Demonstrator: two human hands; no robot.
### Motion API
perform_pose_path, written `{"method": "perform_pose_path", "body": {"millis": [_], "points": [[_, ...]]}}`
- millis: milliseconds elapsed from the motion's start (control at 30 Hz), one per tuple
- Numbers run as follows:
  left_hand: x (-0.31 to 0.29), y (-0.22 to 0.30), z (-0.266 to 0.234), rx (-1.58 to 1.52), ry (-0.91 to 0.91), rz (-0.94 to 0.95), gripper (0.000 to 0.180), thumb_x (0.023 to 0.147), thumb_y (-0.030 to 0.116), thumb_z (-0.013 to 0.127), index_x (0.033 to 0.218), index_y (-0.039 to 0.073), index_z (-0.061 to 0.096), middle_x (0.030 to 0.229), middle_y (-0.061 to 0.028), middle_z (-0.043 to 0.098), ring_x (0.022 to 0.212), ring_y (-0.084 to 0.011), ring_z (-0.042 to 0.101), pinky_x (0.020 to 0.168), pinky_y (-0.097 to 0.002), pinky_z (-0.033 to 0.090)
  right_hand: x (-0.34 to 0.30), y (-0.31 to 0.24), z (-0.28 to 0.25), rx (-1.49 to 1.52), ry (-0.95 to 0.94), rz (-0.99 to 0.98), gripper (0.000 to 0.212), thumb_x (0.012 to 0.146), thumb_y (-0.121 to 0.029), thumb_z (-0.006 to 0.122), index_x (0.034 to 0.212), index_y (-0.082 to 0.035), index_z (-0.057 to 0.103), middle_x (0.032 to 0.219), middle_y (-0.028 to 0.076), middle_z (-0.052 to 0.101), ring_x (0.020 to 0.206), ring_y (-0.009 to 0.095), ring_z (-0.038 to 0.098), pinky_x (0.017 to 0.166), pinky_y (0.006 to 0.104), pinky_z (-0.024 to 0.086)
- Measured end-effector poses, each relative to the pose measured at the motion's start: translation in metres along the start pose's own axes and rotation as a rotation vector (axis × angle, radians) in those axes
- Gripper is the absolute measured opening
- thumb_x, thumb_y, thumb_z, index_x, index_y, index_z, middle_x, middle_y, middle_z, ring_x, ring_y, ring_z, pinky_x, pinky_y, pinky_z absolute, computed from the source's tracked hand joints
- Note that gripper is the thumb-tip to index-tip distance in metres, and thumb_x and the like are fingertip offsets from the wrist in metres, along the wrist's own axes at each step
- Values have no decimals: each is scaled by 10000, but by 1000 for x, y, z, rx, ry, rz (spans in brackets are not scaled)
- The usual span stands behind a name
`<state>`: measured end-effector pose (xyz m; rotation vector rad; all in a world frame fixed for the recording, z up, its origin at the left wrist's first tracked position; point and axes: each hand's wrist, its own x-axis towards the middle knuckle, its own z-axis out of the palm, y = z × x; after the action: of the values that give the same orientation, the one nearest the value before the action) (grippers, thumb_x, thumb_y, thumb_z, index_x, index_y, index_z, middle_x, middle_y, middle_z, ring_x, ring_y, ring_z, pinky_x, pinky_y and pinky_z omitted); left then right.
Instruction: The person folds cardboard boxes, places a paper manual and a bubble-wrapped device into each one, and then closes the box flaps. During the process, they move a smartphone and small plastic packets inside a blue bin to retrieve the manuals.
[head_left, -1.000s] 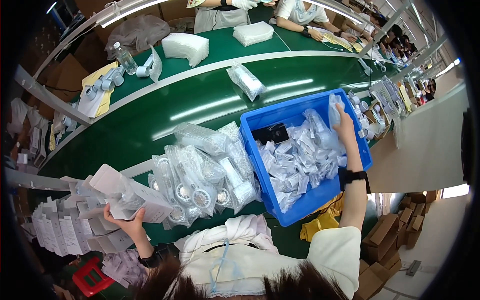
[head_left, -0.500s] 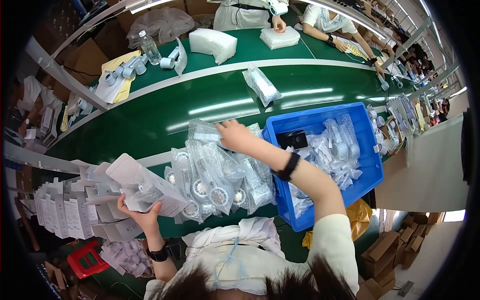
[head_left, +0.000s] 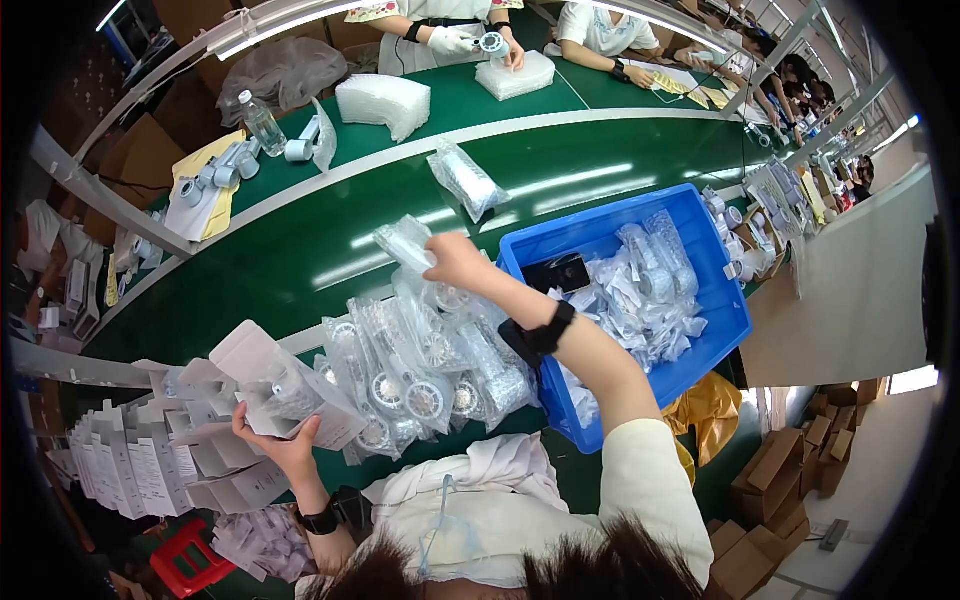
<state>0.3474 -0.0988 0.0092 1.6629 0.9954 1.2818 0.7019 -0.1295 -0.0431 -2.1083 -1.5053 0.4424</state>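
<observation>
My left hand (head_left: 288, 450) is closed around the lower side of an open white carton (head_left: 345, 425), its flap standing up. Inside the carton lies something in clear plastic, its shape hard to make out. With my right hand (head_left: 458, 262) I grip a bubble-wrapped package (head_left: 402, 242) by its near end, over the far side of a pile. That pile (head_left: 425, 395) consists of several bubble-wrapped pale devices with round, shower-head-like ends. My right forearm crosses the left edge of a blue bin (head_left: 690, 398), which holds several small plastic-wrapped pieces and longer wrapped ones.
A dark phone-like object (head_left: 556, 273) lies in the bin. Several open white cartons (head_left: 125, 460) stand in a row at left. One wrapped package (head_left: 466, 182) rests on the green belt (head_left: 330, 225). Across it, a co-worker's gloved hand (head_left: 452, 40) is beside a pale device.
My right hand has closed on a wrapped package and raised its far end off the pile. My left hand keeps hold of the carton. The whole view has shifted slightly.
</observation>
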Motion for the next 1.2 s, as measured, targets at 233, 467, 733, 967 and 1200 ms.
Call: {"method": "perform_pose_path", "body": {"millis": [233, 467, 733, 967, 1200], "points": [[-5, 3, -11, 32, 44, -27, 912, 539, 188, 791, 1254, 115, 229, 1197, -111, 333, 1126, -263, 376, 960, -358, 300, -124, 16, -203, 377, 431, 331, 267, 684, -80, 603, 930, 21, 622, 740, 101, 640, 662, 135, 593, 609, 266, 452], [2, 8, -1, 29, 33, -30, 892, 546, 192, 784, 1249, 114, 241, 1191, -105, 345, 1122, -261, 377, 957, -356, 297, -209, 248, -230, -429, 475, 545, 250, 650, -59, 617, 896, -25, 639, 816, 118, 630, 726, 280, 600, 687, 343, 466], [-4, 13, -12, 22, 70, -55, 890, 534, 193, 792, 1235, 123, 248, 1192, -102, 336, 1117, -254, 377, 949, -350, 299, -114, 93, -143, -526, 521, 186, 304, 706, -53, 561, 1007, -11, 561, 939, 176, 536, 874, 360, 517, 766, 402, 441], [-2, 5, -11, -66, 5, -75, 923, 521, 155, 813, 1224, 137, 215, 1186, -97, 314, 1110, -249, 381, 944, -357, 318, -36, -36, 47, -17, -367, 245, 566, 805, -400, 546, 1081, 87, 459, 976, 291, 564, 912, 418, 556, 795, 431, 454], [-1, 1, -19, -114, 1, -89, 895, 537, 169, 787, 1237, 136, 229, 1195, -98, 332, 1121, -256, 377, 953, -360, 305, -13, -12, 89, 323, -317, 511, 893, 669, -552, 652, 1218, 86, 352, 1105, 278, 519, 1008, 355, 533, 858, 386, 424]]}}
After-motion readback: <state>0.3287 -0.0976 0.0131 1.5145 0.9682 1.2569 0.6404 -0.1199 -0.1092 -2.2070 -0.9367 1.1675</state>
